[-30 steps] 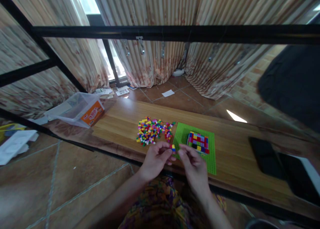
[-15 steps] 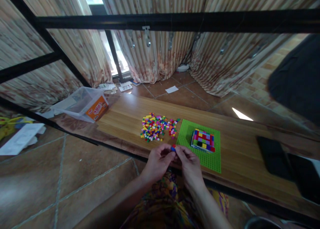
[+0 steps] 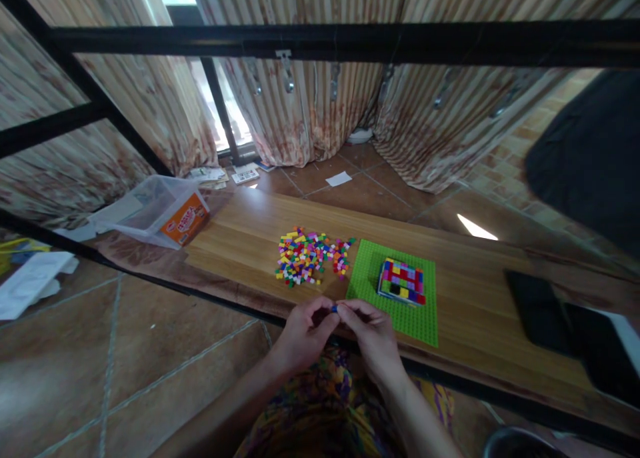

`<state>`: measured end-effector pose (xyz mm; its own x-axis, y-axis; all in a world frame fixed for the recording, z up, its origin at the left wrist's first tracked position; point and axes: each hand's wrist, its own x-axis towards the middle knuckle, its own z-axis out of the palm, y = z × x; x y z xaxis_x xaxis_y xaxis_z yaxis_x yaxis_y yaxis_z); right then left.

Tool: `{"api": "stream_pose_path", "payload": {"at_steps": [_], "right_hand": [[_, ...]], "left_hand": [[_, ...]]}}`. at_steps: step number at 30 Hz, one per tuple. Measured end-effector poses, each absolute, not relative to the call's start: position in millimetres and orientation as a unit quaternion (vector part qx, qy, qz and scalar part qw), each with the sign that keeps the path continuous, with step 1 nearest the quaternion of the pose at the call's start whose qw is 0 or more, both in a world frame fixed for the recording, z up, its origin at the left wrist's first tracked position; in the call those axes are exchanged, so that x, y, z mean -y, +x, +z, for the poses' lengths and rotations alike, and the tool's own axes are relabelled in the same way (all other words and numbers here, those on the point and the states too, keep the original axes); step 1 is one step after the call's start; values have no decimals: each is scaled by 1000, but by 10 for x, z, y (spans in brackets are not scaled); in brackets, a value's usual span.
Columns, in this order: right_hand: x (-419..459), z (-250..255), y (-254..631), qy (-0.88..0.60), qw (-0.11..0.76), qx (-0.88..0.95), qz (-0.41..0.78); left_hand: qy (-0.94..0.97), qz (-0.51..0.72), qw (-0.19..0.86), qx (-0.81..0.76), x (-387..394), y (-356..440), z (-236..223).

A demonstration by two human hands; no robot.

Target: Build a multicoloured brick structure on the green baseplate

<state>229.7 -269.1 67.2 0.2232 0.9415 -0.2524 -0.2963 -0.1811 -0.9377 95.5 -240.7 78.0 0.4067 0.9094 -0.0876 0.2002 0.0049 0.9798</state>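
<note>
Near the table's front edge, my left hand (image 3: 307, 329) and my right hand (image 3: 371, 329) meet at the fingertips. A small blue toy brick (image 3: 335, 309) shows between them, pinched from both sides; the fingers cover most of it. To the right lies a green studded baseplate (image 3: 424, 328). On it sits a low, squarish build of multicoloured bricks (image 3: 407, 281), with red, yellow, black and purple pieces on top. A heap of loose small bricks (image 3: 305, 255) is spread on the wood left of the baseplate, beyond my hands.
The wooden table (image 3: 250, 228) has a clear plastic bin (image 3: 150, 208) with an orange label at its left end. Two dark flat objects (image 3: 537, 311) lie at the right. A black metal bar (image 3: 320, 41) crosses above the far side, before striped curtains (image 3: 300, 111).
Red showed above the blue brick between my fingers before; now only blue shows. My hands have closed in tighter around it. The whole view has shifted slightly.
</note>
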Motion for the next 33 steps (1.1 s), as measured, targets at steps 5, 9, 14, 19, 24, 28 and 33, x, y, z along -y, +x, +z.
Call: {"api": "stream_pose_path", "payload": {"at_steps": [5,9,14,19,24,28,33], "right_hand": [[2738,600,2233,-511,575,220,599],[2737,592,2165,-506,585,201,601],[2680,548,2136,-512,580,161,613],[2437,458,2280,-639,526,350,439],[2084,379,2345,-688,356,596,213],[1926,291,2261,-690,278,649,157],[1991,304,2251,-678,342,624,186]], "left_hand": [[594,313,595,-442,2434,914,768],[596,321,583,-449,2436,906,732],[570,334,616,-429,2415,901,646],[527,356,584,-505,2346,803,548],[479,378,585,-535,2268,685,468],[451,399,584,-544,2227,651,452],[429,420,596,-533,2184,692,480]]}}
